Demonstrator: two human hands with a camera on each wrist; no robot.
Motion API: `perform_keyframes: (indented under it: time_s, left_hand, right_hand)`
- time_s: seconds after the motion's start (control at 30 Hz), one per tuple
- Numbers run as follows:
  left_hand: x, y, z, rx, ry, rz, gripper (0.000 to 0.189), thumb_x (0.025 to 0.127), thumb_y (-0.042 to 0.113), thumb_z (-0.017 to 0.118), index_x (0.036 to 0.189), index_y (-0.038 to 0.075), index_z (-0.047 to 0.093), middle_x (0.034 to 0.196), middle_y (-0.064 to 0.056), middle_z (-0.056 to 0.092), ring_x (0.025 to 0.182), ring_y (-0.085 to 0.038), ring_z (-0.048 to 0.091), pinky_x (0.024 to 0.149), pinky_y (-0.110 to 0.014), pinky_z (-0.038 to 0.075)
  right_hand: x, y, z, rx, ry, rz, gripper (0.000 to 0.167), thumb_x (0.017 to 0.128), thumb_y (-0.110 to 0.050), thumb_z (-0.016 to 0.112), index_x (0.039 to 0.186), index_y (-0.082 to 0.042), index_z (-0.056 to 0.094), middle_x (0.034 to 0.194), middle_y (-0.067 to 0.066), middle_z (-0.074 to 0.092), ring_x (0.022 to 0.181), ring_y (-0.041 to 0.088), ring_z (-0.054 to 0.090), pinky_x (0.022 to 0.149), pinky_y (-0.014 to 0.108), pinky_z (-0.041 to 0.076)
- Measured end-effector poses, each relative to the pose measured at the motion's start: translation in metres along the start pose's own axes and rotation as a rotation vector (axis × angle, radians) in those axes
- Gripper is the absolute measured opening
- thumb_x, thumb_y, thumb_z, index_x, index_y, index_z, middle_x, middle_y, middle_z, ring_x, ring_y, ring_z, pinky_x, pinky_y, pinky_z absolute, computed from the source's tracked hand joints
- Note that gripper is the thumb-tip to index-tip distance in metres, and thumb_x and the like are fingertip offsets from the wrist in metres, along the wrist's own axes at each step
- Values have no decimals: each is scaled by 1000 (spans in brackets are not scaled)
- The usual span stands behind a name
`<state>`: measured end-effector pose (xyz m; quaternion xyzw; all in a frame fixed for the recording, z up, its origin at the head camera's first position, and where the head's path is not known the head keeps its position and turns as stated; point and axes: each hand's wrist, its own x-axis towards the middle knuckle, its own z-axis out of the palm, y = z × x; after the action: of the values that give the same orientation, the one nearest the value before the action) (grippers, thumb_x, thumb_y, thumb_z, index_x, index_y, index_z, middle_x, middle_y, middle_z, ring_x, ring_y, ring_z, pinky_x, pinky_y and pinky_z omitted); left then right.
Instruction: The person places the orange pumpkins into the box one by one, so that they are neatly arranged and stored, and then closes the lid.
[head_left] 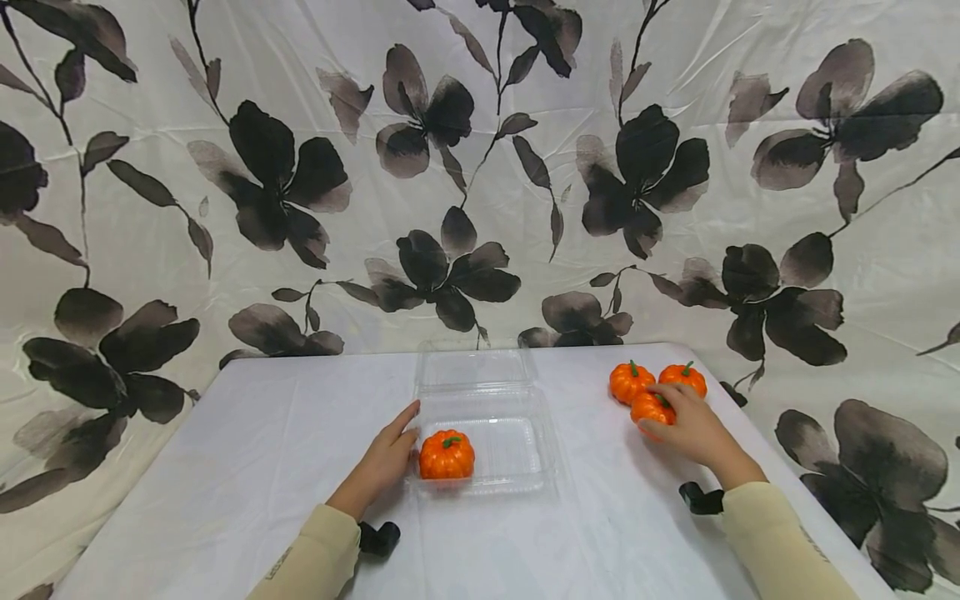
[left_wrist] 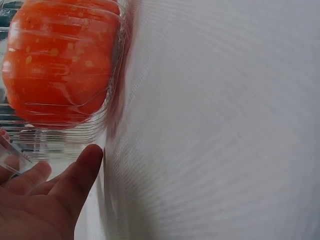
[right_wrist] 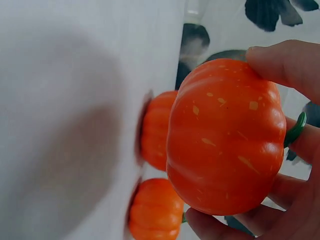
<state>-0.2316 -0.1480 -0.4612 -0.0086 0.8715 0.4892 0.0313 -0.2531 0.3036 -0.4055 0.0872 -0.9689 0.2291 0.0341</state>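
Head view, box: The clear box (head_left: 517, 446) is standing uncovered on the tabletop (head_left: 300, 433), its lid (head_left: 472, 369) lying back on the far side; the boxed pumpkin (head_left: 447, 455) is sitting in its left half.
Head view, left grip: The left grip (head_left: 385, 454) is reaching along the box's left edge, fingers nearly straight, holding no pumpkin.
Head view, right grip: The right grip (head_left: 693, 425) is holding the held pumpkin (head_left: 649, 407) just beside the inner pumpkin (head_left: 630, 382) and outer pumpkin (head_left: 686, 381).
Head view, knock risk: The outer pumpkin is sitting near the tabletop's right edge, so a bump from the right grip could be sending it over.
Left wrist view, wall risk: The box is looking thin and light; too firm a push from those fingers could be buckling its wall or sliding it, boxed pumpkin included.
Right wrist view, hold: Thumb and fingers are spanning the held pumpkin's opposite sides, seemingly raising it off the tabletop, its stem (right_wrist: 296, 129) pointing palmward.
Right wrist view, slip risk: Fingertips are pressing on smooth, rounded skin; a loosening pinch could be letting it drop onto its neighbours.
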Motion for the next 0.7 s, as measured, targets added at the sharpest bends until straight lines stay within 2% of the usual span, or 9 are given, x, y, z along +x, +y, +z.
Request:
perform_keyframes:
  time_s: [0.2,0.4,0.7]
  left_hand:
    - [-1,1,-2,15,-9,-4,54,102,24,35,155,22,25,159,-9,30,143,-35,32,115,-59,24]
    - [0,0,-1,25,-22,-5,55,101,24,35,155,22,24,159,-8,30,146,-35,28,115,-58,23]
    - [-1,3,-5,17,-36,-25,55,102,24,36,155,23,23,159,-8,30,146,-35,27,115,-59,23]
  right_hand:
    - [1,-12,2,-5,5,-43,65,87,-43,65,140,-10,47,143,27,37,125,51,43,97,70,39]
    - [2,-25,2,-12,3,-62,65,88,-45,64,141,-12,46,146,28,34,129,52,39,97,72,37]
    - [5,-48,6,34,-1,-119,61,88,-44,65,139,-16,49,146,22,39,129,47,42,99,68,39]
